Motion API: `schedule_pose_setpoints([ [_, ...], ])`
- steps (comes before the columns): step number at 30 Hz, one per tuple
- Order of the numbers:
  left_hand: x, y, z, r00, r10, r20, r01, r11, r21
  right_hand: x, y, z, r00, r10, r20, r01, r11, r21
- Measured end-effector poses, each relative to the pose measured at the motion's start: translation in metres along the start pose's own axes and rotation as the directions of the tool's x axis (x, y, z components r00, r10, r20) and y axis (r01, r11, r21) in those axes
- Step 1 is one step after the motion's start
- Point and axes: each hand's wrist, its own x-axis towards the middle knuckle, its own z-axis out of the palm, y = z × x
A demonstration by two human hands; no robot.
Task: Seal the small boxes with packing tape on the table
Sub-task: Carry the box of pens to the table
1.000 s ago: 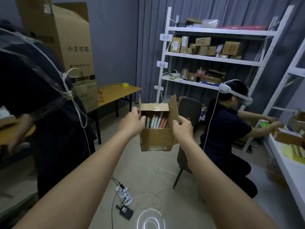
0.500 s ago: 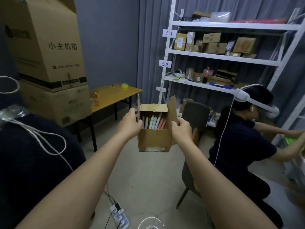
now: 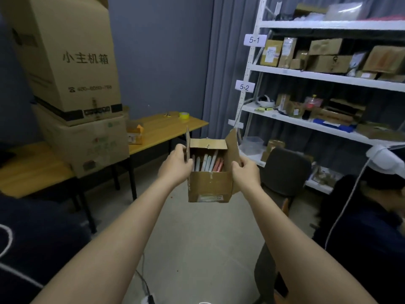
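No sealing has been done, as far as can be judged: the small box [image 3: 209, 185] is carried in mid-air over the floor, out in front of the body, with its flaps standing open and no fresh tape across the top. It is grasped from both sides. The left hand [image 3: 176, 166] is curled round the left wall and flap, and the right hand [image 3: 245, 172] is wrapped round the right wall just below the raised right flap. The box is plain brown cardboard, somewhat worn, with a pale label low on its near face and what may be scraps of old tape on that face, though the blur makes this uncertain. Inside, slim tubes or pens [image 3: 207, 163] in white and red are packed upright, and the far flap is folded inward above them.

What is left seems to be everything: the box must be set down, its flaps closed, and tape laid over the seam. Farther off, a yellow roll of tape [image 3: 184, 115] lies on the wooden table [image 3: 166, 130], beside large stacked cartons [image 3: 72, 84].
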Motion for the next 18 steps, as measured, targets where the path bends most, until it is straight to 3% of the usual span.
schedule_pose_setpoints([
  [12,0.152,-0.047,0.024,0.990,-0.122,-0.073,0.122,0.992,-0.011,0.161,-0.005,0.085,0.989,-0.037,0.146,0.032,0.999,0.041],
  [18,0.241,-0.071,0.025,0.988,-0.134,-0.070,0.134,0.991,-0.002,0.232,-0.015,0.132,0.991,-0.052,0.123,0.044,0.997,0.070],
])
